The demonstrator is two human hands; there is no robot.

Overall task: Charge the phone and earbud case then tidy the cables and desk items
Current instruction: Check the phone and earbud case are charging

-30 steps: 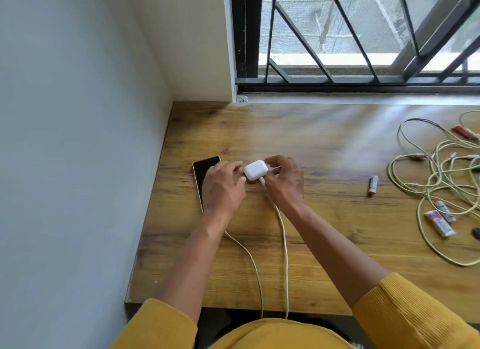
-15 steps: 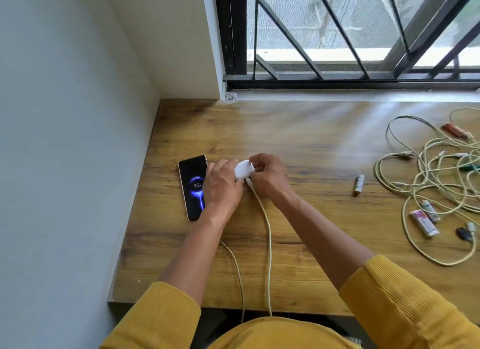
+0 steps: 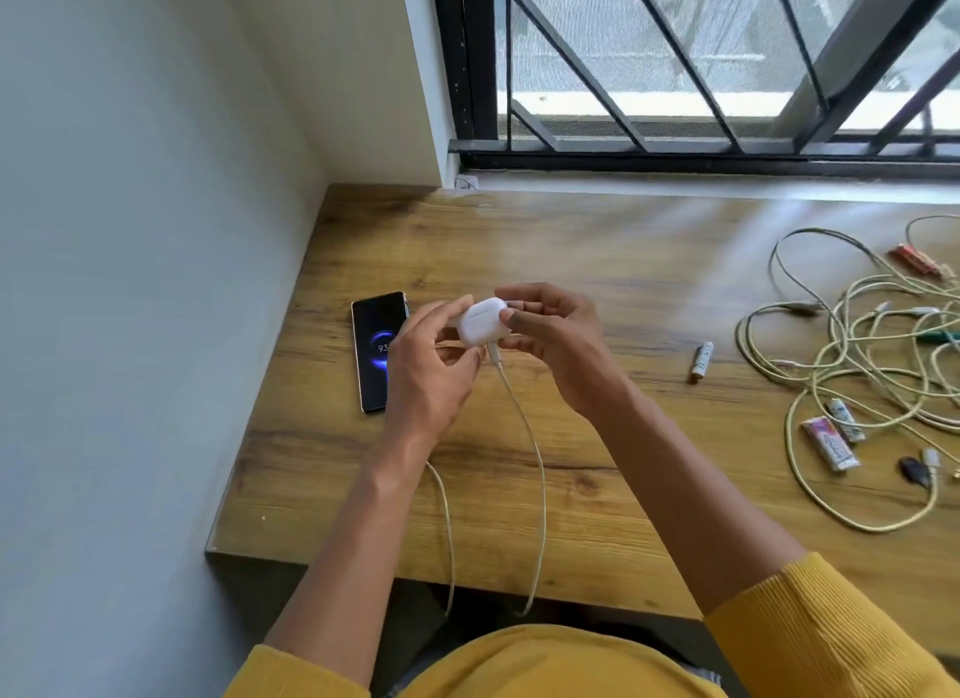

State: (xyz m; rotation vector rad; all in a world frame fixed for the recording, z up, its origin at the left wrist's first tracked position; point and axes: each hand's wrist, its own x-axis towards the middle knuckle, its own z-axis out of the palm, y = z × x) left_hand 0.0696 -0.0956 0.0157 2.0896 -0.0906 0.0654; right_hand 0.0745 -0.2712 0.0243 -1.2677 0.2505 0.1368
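The white earbud case [image 3: 480, 326] is lifted above the wooden desk [image 3: 597, 261], gripped from both sides by my left hand [image 3: 428, 372] and my right hand [image 3: 556, 344]. A white cable [image 3: 535, 469] is plugged into the case's underside and runs over the desk's front edge. The phone [image 3: 376, 352] lies flat near the left wall, its screen lit with a blue charging ring and a number starting 93. My left hand covers the phone's right side. A second white cable [image 3: 445, 521] runs from under my left wrist to the front edge.
A tangle of pale yellow cables [image 3: 872, 354] lies at the right. Around it are a loose battery [image 3: 702, 361], two small wrapped packets [image 3: 831, 440], a red item [image 3: 917, 261] and a dark small object [image 3: 914, 470]. A barred window [image 3: 727, 63] stands behind the desk.
Both hands have raised the earbud case off the desk with its cable attached. The phone screen, dark a second ago, lit up with a charging display. The camera view shifted right.
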